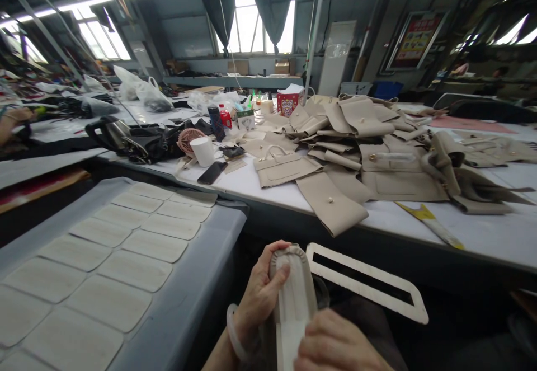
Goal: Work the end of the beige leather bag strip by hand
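Observation:
My left hand (260, 295) is closed around a narrow beige piece with a rounded end (293, 298), thumb pressed on its face; a pale bangle sits on that wrist. My right hand (335, 343) grips the same piece lower down, fingers curled over it. Just right of the hands lies a flat white frame with a long dark slot (364, 281). Both hands are low in the view, in front of the table edge.
A grey board (210, 236) at the left carries rows of several cream rounded panels (126, 242). The long white table (260, 186) holds a heap of beige bag parts (361, 153), a phone (212, 173), a white cup (204, 151), a small fan and bottles.

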Demonstrator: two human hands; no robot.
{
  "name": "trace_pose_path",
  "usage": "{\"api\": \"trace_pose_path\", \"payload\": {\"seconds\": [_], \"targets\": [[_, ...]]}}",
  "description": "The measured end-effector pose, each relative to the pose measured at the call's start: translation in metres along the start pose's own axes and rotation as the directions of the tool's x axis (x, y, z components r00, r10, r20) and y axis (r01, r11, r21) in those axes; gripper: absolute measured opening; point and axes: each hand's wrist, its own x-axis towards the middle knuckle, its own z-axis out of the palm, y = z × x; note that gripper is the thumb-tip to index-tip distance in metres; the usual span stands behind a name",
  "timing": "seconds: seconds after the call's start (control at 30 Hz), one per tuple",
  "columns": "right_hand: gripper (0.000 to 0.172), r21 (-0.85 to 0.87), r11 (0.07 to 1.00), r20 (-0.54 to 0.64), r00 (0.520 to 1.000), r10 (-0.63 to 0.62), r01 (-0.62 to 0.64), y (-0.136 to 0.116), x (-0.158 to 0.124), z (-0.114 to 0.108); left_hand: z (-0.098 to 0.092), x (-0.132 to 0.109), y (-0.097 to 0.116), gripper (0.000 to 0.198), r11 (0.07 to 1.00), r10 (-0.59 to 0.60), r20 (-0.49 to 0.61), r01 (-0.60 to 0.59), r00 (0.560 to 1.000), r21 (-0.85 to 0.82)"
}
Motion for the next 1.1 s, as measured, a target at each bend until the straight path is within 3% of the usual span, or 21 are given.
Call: {"api": "trace_pose_path", "payload": {"seconds": [0.1, 0.2, 0.27, 0.47, 0.67, 0.97, 1.03, 1.1], "targets": [[0.012, 0.079, 0.980, -0.185, 0.963, 0.197, -0.185, 0.018, 0.024, -0.005, 0.003, 0.002, -0.002, 0.054, 0.977, 0.004, 0.045, 0.006, 0.999, -0.214], [0.011, 0.301, 0.859, -0.325, 0.802, 0.501, -0.415, 0.041, 0.037, 0.010, 0.004, 0.001, -0.005, 0.071, 0.942, 0.032, 0.045, -0.015, 0.998, -0.334], [0.011, 0.392, 0.793, -0.323, 0.738, 0.593, -0.466, 0.053, 0.040, 0.022, 0.003, 0.001, -0.005, 0.074, 0.954, 0.040, 0.032, -0.029, 0.999, -0.297], [0.009, 0.458, 0.759, -0.337, 0.700, 0.630, -0.462, 0.063, 0.037, 0.037, 0.005, 0.002, -0.001, 0.062, 0.991, 0.128, -0.019, -0.128, 0.992, -0.022], [0.010, 0.503, 0.736, -0.331, 0.686, 0.648, -0.453, 0.062, 0.034, 0.040, 0.013, 0.001, -0.005, 0.055, 0.998, 0.064, -0.092, -0.066, 0.994, -0.009], [0.015, 0.498, 0.727, -0.343, 0.662, 0.666, -0.473, 0.065, 0.040, 0.046, 0.011, -0.001, 0.003, 0.030, 0.984, 0.120, -0.115, -0.102, 0.986, 0.148], [0.024, 0.487, 0.721, -0.359, 0.639, 0.680, -0.493, 0.066, 0.036, 0.048, 0.013, -0.004, 0.007, 0.029, 0.987, 0.087, -0.160, -0.063, 0.983, 0.145], [0.038, 0.507, 0.675, -0.369, 0.574, 0.732, -0.535, 0.069, 0.027, 0.052, 0.014, -0.007, 0.009, 0.028, 0.991, 0.048, -0.206, -0.020, 0.977, 0.134]]}}
